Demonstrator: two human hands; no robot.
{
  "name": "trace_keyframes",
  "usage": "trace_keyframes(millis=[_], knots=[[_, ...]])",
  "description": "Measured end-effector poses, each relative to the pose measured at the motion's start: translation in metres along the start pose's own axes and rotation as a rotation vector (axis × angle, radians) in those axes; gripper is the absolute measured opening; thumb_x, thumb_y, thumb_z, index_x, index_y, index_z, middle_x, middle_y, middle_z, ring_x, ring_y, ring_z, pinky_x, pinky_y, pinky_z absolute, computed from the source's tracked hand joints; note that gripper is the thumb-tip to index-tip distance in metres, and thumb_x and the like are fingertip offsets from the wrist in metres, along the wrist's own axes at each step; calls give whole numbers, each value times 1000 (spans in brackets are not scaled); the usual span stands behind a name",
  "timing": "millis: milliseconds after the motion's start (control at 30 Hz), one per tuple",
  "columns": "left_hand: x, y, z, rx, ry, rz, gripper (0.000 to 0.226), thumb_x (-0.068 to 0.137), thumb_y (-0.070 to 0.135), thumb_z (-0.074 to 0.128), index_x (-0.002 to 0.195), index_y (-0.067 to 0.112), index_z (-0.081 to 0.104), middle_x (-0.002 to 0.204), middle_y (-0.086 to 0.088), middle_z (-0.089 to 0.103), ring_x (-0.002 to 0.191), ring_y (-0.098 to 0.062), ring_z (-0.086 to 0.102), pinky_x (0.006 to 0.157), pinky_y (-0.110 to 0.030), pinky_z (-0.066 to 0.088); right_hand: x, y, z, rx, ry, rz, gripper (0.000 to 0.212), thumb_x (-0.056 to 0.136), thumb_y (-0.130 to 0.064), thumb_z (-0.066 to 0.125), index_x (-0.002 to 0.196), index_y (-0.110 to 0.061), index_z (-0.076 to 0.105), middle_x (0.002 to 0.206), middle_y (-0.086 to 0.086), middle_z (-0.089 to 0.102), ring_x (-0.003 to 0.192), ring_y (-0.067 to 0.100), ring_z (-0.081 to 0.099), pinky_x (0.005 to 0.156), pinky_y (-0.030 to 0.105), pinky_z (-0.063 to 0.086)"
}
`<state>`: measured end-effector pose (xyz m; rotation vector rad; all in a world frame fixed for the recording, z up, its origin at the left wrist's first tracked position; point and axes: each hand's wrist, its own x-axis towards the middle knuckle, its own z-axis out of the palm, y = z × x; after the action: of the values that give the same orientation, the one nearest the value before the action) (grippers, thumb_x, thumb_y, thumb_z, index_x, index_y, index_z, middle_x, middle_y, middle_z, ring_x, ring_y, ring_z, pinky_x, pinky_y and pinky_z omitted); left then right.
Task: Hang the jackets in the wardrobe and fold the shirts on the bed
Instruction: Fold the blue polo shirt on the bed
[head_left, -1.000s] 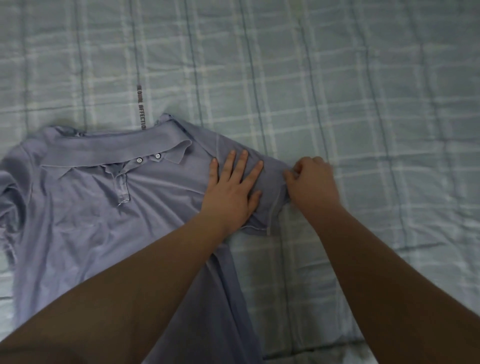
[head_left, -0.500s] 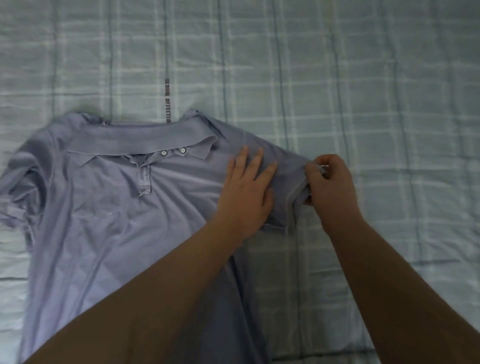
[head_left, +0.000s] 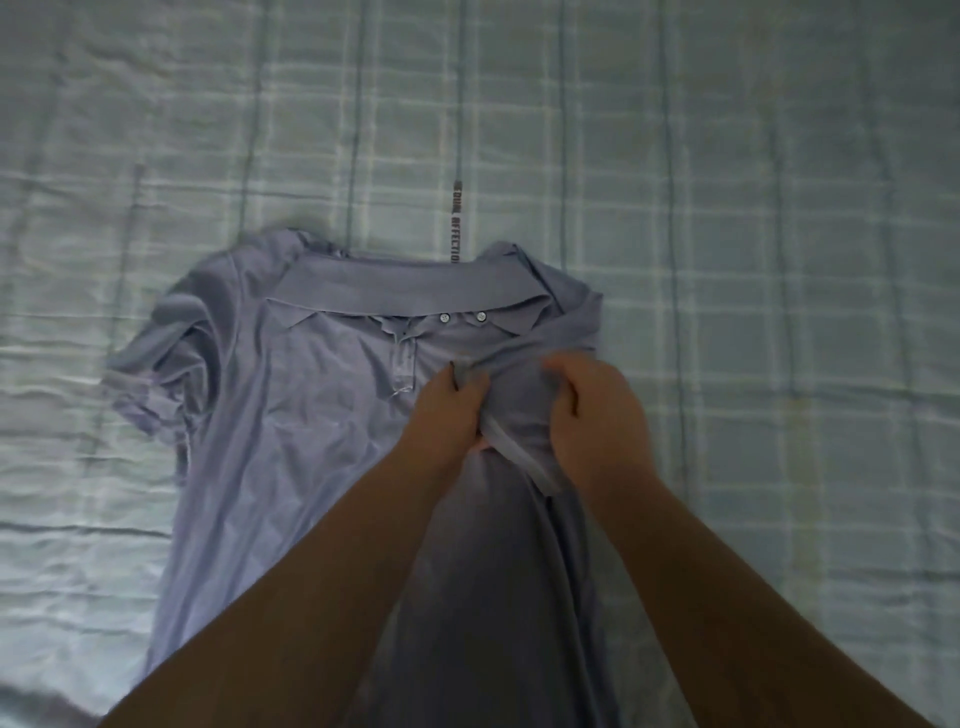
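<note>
Both hands, left hand (head_left: 451, 410) and right hand (head_left: 597, 415), clutch the folded-over sleeve (head_left: 511, 415) of a lavender polo shirt (head_left: 291, 415) lying lengthwise on the bed (head_left: 753, 208), collar (head_left: 410, 286) pointing away.

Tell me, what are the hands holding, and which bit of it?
Both hands, left hand and right hand, grip the blue polo shirt by its right-side sleeve, folded in over the chest just below the collar.
</note>
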<state>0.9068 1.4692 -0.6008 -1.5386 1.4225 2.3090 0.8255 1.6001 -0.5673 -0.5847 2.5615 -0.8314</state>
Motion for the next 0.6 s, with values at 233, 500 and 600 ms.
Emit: trace_keyframes(millis=[233,500,600], knots=[[9,27,-44,29,44,-17,25,103,17,43,114,19,65,110,-7,73,100,-25,72,73,-47,62,11,1,43,-496,-91,-283,61,102,-40,30,157,-16,24,164,13,18,151,34,16,121,50,19],[3,46,-84,115,-71,-137,20,98,10,44,105,18,61,102,-5,74,88,-21,74,72,-38,60,12,-3,84,-621,-107,-232,62,100,-41,34,157,-17,25,164,14,15,150,35,19,120,53,17],[-3,57,-121,169,8,-99,17,98,7,45,98,19,57,96,-4,69,76,-16,67,67,-32,56,11,-19,85,-632,-97,-163,64,97,-38,34,156,-15,26,164,15,15,150,35,18,120,54,15]])
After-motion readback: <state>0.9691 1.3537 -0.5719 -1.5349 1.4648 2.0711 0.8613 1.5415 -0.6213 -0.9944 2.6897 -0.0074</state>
